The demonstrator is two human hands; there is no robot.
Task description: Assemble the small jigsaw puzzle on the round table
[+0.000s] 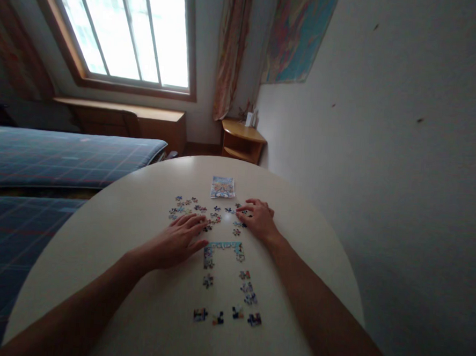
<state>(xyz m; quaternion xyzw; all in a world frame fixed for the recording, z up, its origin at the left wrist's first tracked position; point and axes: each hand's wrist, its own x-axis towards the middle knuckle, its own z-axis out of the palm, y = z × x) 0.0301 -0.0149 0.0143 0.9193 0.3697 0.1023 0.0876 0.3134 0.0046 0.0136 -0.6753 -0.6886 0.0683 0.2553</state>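
On a round white table (133,300) lies a partly joined jigsaw frame (222,247), with small joined bits (227,314) nearer me. Several loose pieces (188,206) are scattered beyond it. My left hand (177,241) lies flat on the table with fingers stretched out, fingertips touching loose pieces just left of the frame's top edge. My right hand (258,218) rests palm down with fingers curled, fingertips pressing on a loose piece (244,213). A small printed picture card (222,187) lies farther back.
A white wall (384,155) runs close along the table's right side. A bed with a blue checked cover (41,160) is on the left. Behind are a window (126,31), a curtain (232,48), a wooden corner shelf (242,139) and a wall map (299,31).
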